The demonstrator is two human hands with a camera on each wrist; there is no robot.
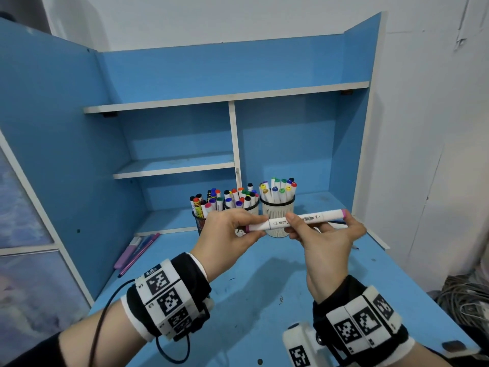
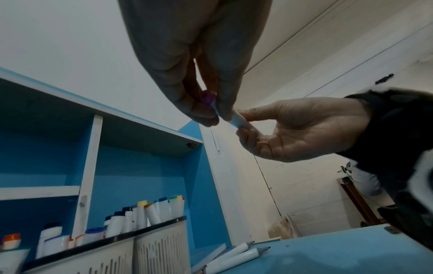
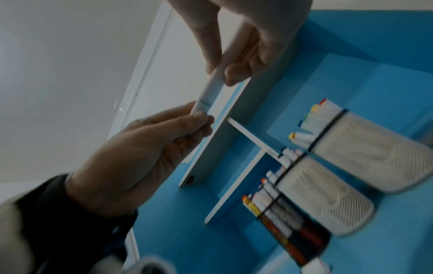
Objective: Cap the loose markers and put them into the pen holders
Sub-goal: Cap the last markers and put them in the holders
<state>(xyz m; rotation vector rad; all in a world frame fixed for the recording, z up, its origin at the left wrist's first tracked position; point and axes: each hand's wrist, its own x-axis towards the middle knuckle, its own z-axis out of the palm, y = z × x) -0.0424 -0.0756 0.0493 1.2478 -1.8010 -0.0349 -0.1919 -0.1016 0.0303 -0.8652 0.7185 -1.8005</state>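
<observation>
Both hands hold one white marker (image 1: 325,216) level above the blue desk; it has pink tips at both ends. My left hand (image 1: 260,226) pinches the left cap between thumb and fingers, and the cap's seam meets the barrel. My right hand (image 1: 293,225) grips the barrel near its middle. In the left wrist view the left hand (image 2: 211,111) pinches the purple-pink cap end (image 2: 207,97), while the right hand (image 2: 248,126) holds the marker (image 2: 239,122). Three pen holders stand behind: black mesh (image 1: 199,223), white (image 1: 254,209), white (image 1: 277,211), all full of capped markers.
Two uncapped white markers (image 2: 239,254) lie on the desk right of the holders, partly behind my right hand (image 1: 340,225). Purple and pink pens (image 1: 132,252) lie at the desk's left. Blue shelf walls (image 1: 66,154) close in the back and sides.
</observation>
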